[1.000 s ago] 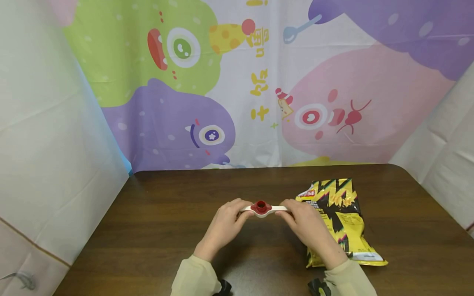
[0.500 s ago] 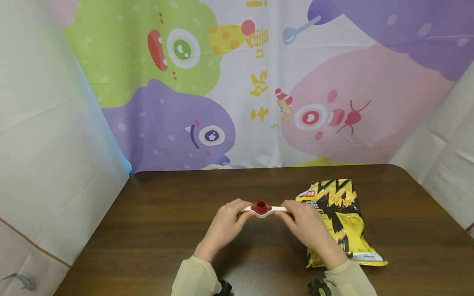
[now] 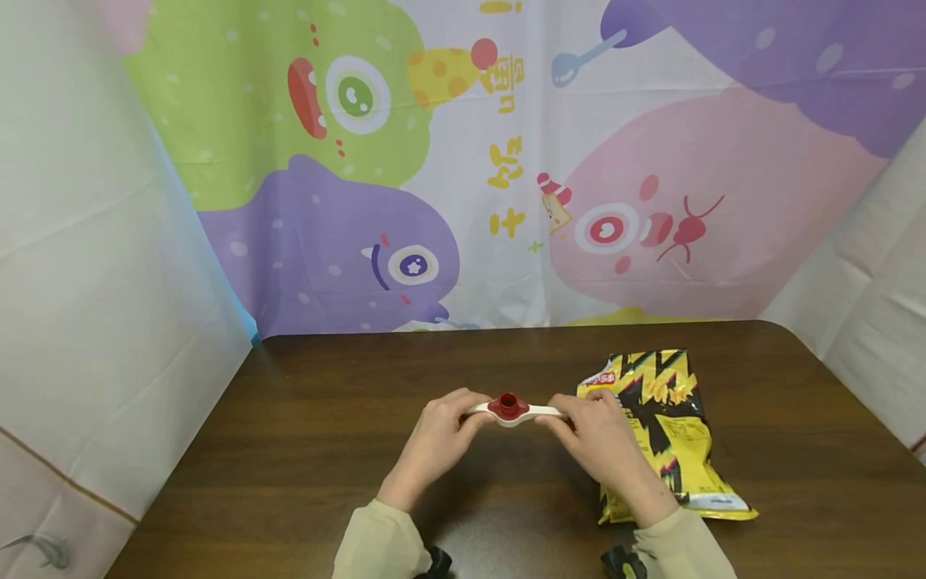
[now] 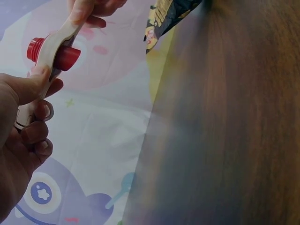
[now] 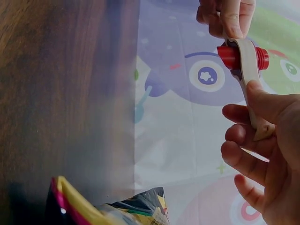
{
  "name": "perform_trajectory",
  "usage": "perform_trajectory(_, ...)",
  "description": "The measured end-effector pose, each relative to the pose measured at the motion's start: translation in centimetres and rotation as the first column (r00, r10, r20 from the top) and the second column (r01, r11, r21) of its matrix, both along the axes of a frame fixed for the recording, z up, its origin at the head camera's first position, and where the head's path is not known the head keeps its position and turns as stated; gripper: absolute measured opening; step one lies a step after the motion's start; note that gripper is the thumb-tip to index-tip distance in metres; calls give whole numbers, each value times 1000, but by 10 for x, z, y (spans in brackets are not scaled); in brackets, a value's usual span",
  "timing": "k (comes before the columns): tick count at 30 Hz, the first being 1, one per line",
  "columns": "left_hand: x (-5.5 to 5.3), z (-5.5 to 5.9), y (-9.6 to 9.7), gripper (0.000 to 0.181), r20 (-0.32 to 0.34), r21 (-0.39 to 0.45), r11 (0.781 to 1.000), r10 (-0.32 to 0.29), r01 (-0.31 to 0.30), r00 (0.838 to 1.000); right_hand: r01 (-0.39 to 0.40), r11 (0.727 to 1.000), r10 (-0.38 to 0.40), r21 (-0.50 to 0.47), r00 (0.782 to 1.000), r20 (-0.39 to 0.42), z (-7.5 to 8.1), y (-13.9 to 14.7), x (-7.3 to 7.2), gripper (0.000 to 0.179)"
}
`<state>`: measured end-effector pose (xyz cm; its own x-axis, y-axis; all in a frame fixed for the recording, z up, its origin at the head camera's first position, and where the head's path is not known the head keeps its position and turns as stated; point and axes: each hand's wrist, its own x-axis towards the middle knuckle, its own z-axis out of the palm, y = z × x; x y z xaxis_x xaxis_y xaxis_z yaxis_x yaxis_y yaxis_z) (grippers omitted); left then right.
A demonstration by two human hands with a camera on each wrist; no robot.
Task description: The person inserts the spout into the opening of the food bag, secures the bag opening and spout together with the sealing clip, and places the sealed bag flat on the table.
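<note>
Both hands hold a white bag clip with a red threaded spout (image 3: 509,407) level above the table, one hand at each end. My left hand (image 3: 437,434) pinches the clip's left end between thumb and fingers. At the other end, my right hand (image 3: 600,438) pinches it the same way, its wrist passing in front of a yellow and black snack bag (image 3: 680,438). In the left wrist view the red spout (image 4: 67,58) sticks out on both sides of the white bar, threads on one side. The right wrist view shows several right-hand fingers (image 5: 251,159) loosely bent below the clip.
The snack bag lies flat on the right of the brown wooden table (image 3: 311,450). A cloth printed with cartoon creatures (image 3: 499,281) hangs along the table's back edge. White cloths hang at the left (image 3: 108,241) and right (image 3: 861,297).
The clip has shifted very slightly left. A finger of the right hand has spread away from the others, over the bag's edge. Both hands keep their grip.
</note>
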<state>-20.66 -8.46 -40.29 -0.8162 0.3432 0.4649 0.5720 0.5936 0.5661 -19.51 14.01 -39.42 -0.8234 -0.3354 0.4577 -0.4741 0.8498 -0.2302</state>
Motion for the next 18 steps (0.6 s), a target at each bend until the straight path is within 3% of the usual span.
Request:
perform_trajectory(14, 1, 0, 3, 19, -3, 59, 998, 17, -17, 1000, -8, 1000, 7, -9, 992, -128, -2, 1, -1, 17)
perform_trajectory(18, 1, 0, 5, 17, 10, 61, 998, 28, -28, 1000, -3, 1000, 2, -7, 991, -132, -1, 1, -1, 18)
